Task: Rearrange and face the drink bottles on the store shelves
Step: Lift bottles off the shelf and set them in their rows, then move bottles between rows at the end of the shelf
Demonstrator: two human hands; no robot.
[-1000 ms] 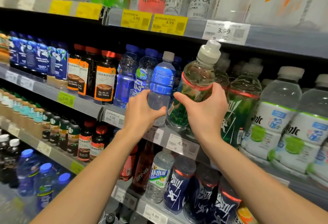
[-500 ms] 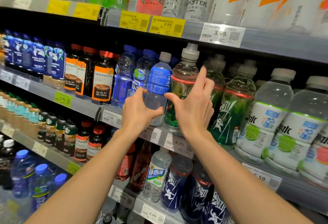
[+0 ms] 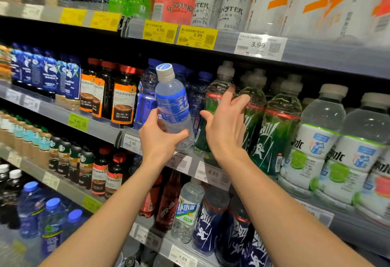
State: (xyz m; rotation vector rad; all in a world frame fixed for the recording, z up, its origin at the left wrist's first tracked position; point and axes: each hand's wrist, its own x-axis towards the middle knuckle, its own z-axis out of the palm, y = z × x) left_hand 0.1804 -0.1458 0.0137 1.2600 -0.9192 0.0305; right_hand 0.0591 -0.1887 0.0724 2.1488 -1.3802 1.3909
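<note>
Left hand grips blue-labelled water bottle low, tilted, off shelf. Right hand spread, beside it, near green bottle. Likely full: heavy, stiff, smooth; hold mid-body.

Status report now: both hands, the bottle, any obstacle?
Left hand grips blue-label bottle, tilted, lifted off shelf. Right hand open, fingers at green bottle; contact unclear. Nothing blocking the gap.

Left hand grip curled closed, right hand fingers spread
</note>
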